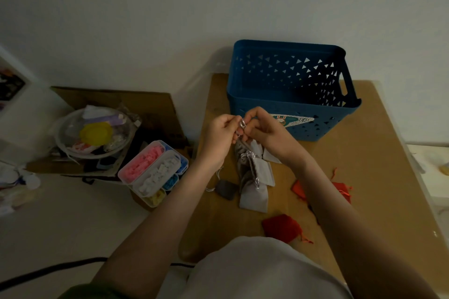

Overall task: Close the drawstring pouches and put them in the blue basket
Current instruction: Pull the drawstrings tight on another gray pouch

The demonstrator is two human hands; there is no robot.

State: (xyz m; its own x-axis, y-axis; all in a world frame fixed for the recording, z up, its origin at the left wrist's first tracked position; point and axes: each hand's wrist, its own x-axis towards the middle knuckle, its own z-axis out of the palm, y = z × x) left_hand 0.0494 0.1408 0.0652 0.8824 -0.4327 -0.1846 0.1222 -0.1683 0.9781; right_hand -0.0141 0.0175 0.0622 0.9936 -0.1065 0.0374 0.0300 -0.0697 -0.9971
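My left hand point(222, 132) and my right hand point(263, 128) meet just in front of the blue basket point(291, 102), both pinching the silver drawstring point(242, 125) of a grey pouch point(243, 150) that hangs below them. Under it several white and grey pouches point(255, 192) lie in a heap on the brown table point(364, 165). A dark grey pouch point(227, 189) lies to their left. One red pouch point(281, 227) sits near my body, and more red pouches point(340, 189) lie to the right, partly hidden by my right forearm. The basket looks empty inside.
Left of the table stands a divided plastic box point(155, 172) of pink, white, blue and yellow pieces. Behind it a clear bowl point(94, 133) of odds and ends rests on cardboard. A black cable point(48, 272) runs along the floor at lower left.
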